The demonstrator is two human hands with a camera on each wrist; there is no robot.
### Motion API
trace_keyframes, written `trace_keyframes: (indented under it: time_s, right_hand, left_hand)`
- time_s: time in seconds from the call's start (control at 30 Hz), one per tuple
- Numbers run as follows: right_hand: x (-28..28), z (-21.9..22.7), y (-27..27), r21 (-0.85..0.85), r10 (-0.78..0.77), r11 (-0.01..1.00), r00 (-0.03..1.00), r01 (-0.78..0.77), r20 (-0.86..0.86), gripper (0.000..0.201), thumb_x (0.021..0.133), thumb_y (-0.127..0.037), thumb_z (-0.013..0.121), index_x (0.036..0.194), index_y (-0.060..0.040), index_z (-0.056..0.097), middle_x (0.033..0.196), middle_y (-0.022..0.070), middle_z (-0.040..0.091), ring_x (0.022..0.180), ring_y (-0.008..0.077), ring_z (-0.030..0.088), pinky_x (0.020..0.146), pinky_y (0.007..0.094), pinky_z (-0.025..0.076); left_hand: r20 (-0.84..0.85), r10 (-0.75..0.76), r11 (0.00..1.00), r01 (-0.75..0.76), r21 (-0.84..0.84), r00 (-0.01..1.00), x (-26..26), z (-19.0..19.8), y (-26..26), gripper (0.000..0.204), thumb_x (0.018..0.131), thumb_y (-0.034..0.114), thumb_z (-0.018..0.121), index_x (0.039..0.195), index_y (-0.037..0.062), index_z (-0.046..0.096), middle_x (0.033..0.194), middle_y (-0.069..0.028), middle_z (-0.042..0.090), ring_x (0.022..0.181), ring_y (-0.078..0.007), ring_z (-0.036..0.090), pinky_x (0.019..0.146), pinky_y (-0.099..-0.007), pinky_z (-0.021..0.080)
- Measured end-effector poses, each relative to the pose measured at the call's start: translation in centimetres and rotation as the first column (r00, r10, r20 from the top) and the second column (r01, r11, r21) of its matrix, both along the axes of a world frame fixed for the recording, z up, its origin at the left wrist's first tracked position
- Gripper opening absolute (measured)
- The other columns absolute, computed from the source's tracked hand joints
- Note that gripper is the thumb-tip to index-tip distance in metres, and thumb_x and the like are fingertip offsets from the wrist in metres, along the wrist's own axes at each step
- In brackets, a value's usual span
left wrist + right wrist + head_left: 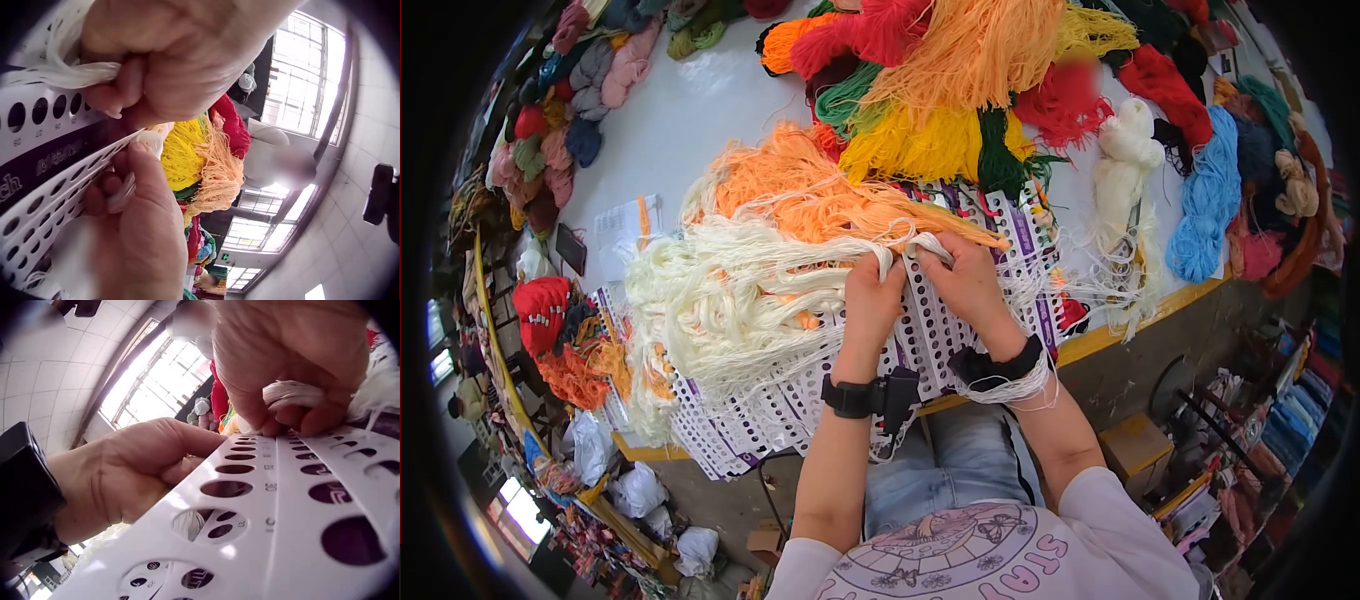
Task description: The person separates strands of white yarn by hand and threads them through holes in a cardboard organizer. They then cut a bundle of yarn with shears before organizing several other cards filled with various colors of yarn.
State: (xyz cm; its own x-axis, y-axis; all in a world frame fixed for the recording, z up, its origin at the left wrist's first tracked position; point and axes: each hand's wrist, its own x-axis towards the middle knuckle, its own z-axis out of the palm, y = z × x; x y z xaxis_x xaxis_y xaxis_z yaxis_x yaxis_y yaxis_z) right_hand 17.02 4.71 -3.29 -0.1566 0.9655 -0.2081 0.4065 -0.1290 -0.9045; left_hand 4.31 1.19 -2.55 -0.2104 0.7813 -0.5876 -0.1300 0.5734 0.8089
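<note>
White yarn (730, 285) lies in a thick loose pile, with peach-orange yarn (785, 185) behind it. Both hands meet over perforated, numbered white cards (925, 325). My left hand (874, 305), at the top of the left wrist view (181, 56), pinches a white strand bundle (81, 75) between thumb and curled fingers. Close beside it, my right hand (970, 290) grips white strands too; in the right wrist view that hand (294, 356) has its fingers curled round a white bundle (292, 394). Loose white threads hang around the right wrist.
Yellow yarn (910, 145), light-orange yarn (975, 50) and red yarn lie at the back of the table. White hanks (1128, 150) and blue hanks (1205, 200) are on the right. The table's wooden edge (1100, 340) runs in front; more coloured hanks line the left.
</note>
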Motion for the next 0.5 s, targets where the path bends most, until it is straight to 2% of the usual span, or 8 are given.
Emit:
trace_keyframes:
  time_s: [0.07,0.17,0.33,0.43,0.5]
  right_hand:
    - [0.0,0.6,0.3,-0.077,0.009,0.997,0.999,-0.006,0.043,0.020,0.073,-0.021,0.058,0.084,-0.0045,0.061,0.070,0.0155,0.060,0.065,0.0298,0.059,0.057,0.0350,0.045]
    - [-0.2,0.2,0.5,-0.014,-0.013,1.000,0.997,0.014,0.072,0.019,0.072,-0.020,0.059,0.082,-0.0047,0.061,0.068,0.0154,0.059,0.063,0.0296,0.058,0.056,0.0351,0.044]
    - [0.3,0.7,0.7,-0.091,0.133,0.988,0.988,-0.126,0.083,0.019,0.073,-0.021,0.056,0.082,-0.0047,0.061,0.070,0.0155,0.059,0.064,0.0298,0.058,0.057,0.0362,0.044]
    - [0.3,0.8,0.7,-0.155,0.153,0.977,0.987,-0.143,0.056,0.021,0.076,-0.023,0.051,0.081,-0.0044,0.061,0.070,0.0157,0.059,0.066,0.0309,0.058,0.059,0.0376,0.043]
    - [0.3,0.3,0.7,-0.174,0.126,0.977,0.992,-0.119,0.030,0.023,0.078,-0.022,0.047,0.081,-0.0041,0.060,0.070,0.0164,0.059,0.067,0.0320,0.057,0.060,0.0388,0.043]
  left_hand:
    - [0.039,-0.025,1.000,0.025,0.002,0.999,0.0,-0.4,0.1,0.011,0.082,0.007,0.053,0.089,0.0022,0.060,0.062,0.0022,0.052,0.044,-0.0035,0.042,0.037,-0.0165,0.035]
    - [0.038,-0.014,1.000,0.014,-0.016,0.999,0.0,-0.4,0.1,0.011,0.082,0.007,0.054,0.090,0.0019,0.060,0.063,0.0023,0.053,0.044,-0.0037,0.043,0.038,-0.0170,0.036]
    - [0.002,-0.011,0.999,0.011,-0.040,1.000,0.3,-0.1,0.3,0.011,0.082,0.007,0.053,0.090,0.0024,0.061,0.061,0.0035,0.051,0.044,-0.0031,0.043,0.038,-0.0155,0.036]
    - [-0.204,-0.041,0.995,0.058,0.079,0.978,0.2,-2.1,-0.2,0.014,0.077,0.011,0.056,0.082,-0.0018,0.061,0.061,-0.0087,0.057,0.047,-0.0156,0.052,0.047,-0.0315,0.044]
    - [-0.402,-0.084,0.991,0.120,0.067,0.912,0.4,-1.1,0.2,0.015,0.074,0.012,0.058,0.080,-0.0018,0.061,0.061,-0.0143,0.057,0.050,-0.0228,0.055,0.051,-0.0346,0.044]
